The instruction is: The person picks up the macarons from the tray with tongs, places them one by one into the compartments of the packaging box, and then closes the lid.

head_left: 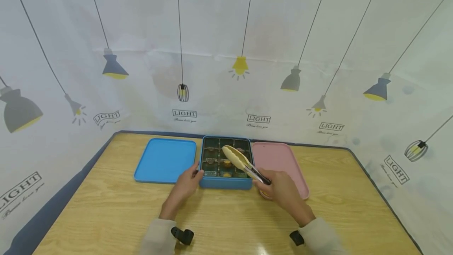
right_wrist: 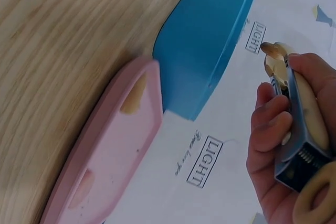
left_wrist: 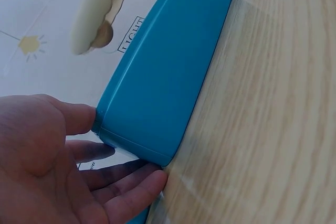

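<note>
A blue box (head_left: 226,183) with a dark compartmented insert holds several small brown and orange pieces. My left hand (head_left: 187,182) is at its front left corner; in the left wrist view the thumb touches the rim and the loosely extended fingers lie along the side. With my right hand (head_left: 283,190) I grip a pair of tongs (head_left: 247,168), cream-tipped with a metal and black handle, slanting over the box. A rounded brown piece (left_wrist: 104,34) shows between the tong tips in the left wrist view; its kind is unclear.
A flat blue lid (head_left: 165,160) lies left of the box on the wooden table (head_left: 226,223). At its right is a shallow pink lid or tray (head_left: 283,160), partly covered by my right hand. A lamp-printed cloth (head_left: 212,70) stands behind and around the table.
</note>
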Tool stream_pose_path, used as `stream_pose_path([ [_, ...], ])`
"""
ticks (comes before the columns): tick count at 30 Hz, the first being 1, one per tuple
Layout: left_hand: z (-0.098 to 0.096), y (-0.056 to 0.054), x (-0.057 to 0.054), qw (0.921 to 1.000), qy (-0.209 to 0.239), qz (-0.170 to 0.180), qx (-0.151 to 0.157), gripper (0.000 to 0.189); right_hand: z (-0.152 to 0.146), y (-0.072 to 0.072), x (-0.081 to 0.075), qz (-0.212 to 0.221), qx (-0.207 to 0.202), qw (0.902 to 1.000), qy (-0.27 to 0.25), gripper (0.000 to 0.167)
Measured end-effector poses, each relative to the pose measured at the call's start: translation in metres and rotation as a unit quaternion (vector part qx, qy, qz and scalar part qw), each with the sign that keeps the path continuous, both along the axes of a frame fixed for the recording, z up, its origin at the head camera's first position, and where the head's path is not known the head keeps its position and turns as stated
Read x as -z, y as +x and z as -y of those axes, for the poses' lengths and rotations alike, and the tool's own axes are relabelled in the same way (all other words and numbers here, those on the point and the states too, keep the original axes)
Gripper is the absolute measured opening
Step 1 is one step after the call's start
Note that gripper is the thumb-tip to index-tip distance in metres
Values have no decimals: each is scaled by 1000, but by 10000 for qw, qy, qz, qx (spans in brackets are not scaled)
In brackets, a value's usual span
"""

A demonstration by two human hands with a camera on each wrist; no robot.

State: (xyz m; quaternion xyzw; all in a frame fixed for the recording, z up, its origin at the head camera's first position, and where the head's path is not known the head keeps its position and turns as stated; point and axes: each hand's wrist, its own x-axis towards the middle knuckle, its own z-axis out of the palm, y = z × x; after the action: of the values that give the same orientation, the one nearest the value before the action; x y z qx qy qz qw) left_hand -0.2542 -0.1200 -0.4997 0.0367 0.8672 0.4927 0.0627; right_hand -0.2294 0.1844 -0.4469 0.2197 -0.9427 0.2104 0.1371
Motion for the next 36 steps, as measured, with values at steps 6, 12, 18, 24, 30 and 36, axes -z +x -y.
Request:
stream_pose_path([
  [6, -1, 1, 1, 10000, -26, -66, -11, 57, 21, 1, 0, 439, 46, 9990, 42, 45],
  [12, -1, 1, 2, 9999, -32, -148, 22, 57, 34, 0, 3, 498, 16, 9987, 40, 47],
  [18, -1, 1, 0, 9999, -3, -147, 9, 57, 39, -1, 6, 673, 5, 9976, 178, 49],
  [24, -1, 1, 0, 9999, 47, -126, 9, 57, 41, -1, 7, 555, -48, 9983, 174, 50],
  [30, -1, 1, 1, 10000, 15, -78, 1, 58, 39, -1, 6, 427, 65, 9990, 150, 50],
  [36, 0, 1, 1, 10000, 27, -71, -11, 57, 29, 0, 5, 412, 144, 9990, 116, 47],
])
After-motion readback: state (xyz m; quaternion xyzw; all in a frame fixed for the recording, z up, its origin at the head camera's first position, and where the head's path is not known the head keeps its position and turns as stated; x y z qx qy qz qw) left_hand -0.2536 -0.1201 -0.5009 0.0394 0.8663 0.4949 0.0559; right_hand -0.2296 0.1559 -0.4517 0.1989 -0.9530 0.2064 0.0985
